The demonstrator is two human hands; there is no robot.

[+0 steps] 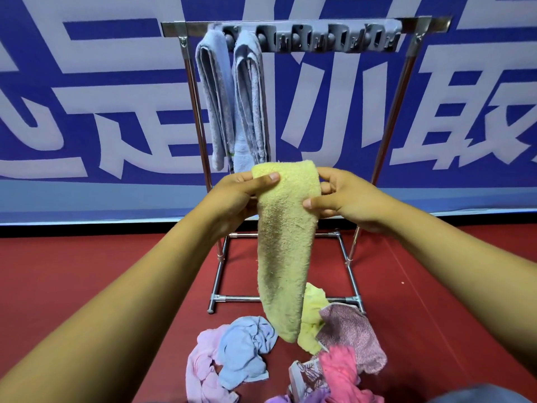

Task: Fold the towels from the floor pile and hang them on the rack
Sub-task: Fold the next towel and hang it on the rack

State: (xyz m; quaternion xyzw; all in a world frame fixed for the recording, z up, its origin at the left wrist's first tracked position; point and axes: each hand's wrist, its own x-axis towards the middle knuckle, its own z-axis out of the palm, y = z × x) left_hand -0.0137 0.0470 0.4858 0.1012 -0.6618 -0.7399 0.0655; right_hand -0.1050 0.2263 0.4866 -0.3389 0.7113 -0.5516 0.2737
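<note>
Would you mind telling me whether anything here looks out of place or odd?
Nothing stands out. Two blue towels hang folded on the rack, both hands hold a folded yellow towel, and the crumpled pile on the floor simply awaits folding.

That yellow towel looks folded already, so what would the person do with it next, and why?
Probably lift the yellow towel up to the rack and hang it beside the two blue towels. Both hands, left and right, pinch its top end, it hangs as a narrow folded strip, and the clips to the right of the blue towels look free.
</note>
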